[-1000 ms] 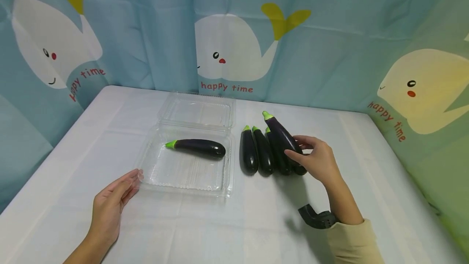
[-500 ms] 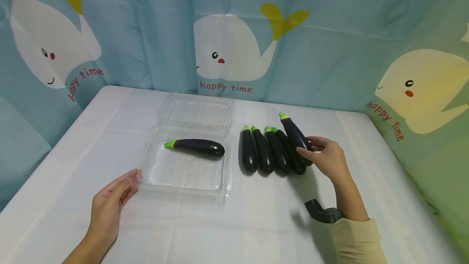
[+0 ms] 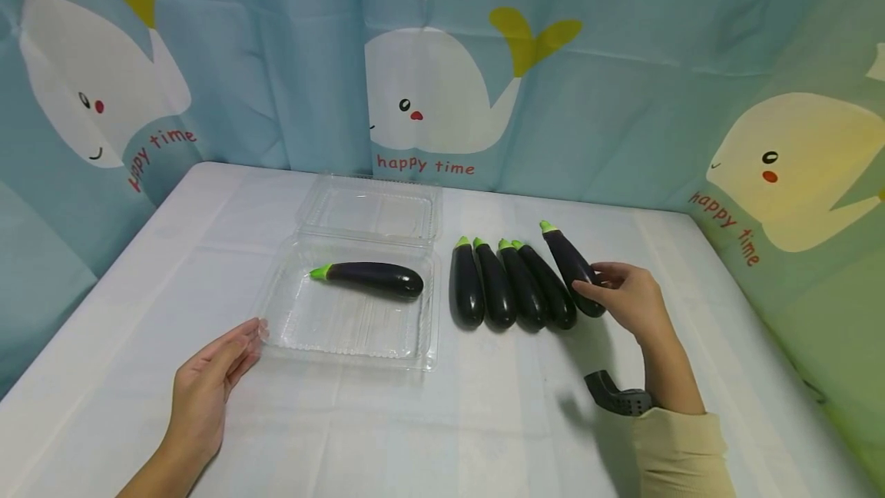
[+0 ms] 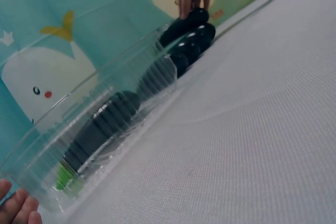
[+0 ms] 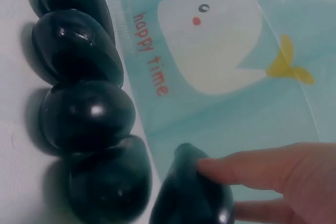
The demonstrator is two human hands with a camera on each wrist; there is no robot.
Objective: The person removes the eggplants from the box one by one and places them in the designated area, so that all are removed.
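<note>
In the head view my right hand point(image 3: 629, 298) pinches an eggplant point(image 3: 568, 258) near its blunt end, thumb on the near side; the green stem points away. The held eggplant point(image 5: 191, 195) also shows in the right wrist view; whether it touches the table I cannot tell. Left of it, several eggplants point(image 3: 496, 287) lie side by side. Another eggplant point(image 3: 373, 278) lies crosswise inside an unlidded clear plastic container point(image 3: 346, 336), stem to the left. My left hand point(image 3: 207, 390) touches the container's near left corner with extended fingertips; its fingertips point(image 4: 21, 203) show in the left wrist view.
The container's hinged lid point(image 3: 373, 206) lies folded back toward the curtain. A white cloth covers the table point(image 3: 387, 436). Behind hangs a blue curtain point(image 3: 304, 60) with printed whales, turning green on the right. A dark device point(image 3: 618, 398) is strapped to the right wrist.
My right hand has carried the gripped eggplant rightward from over the row to its right side and lowered it. The left hand and container have stayed in place.
</note>
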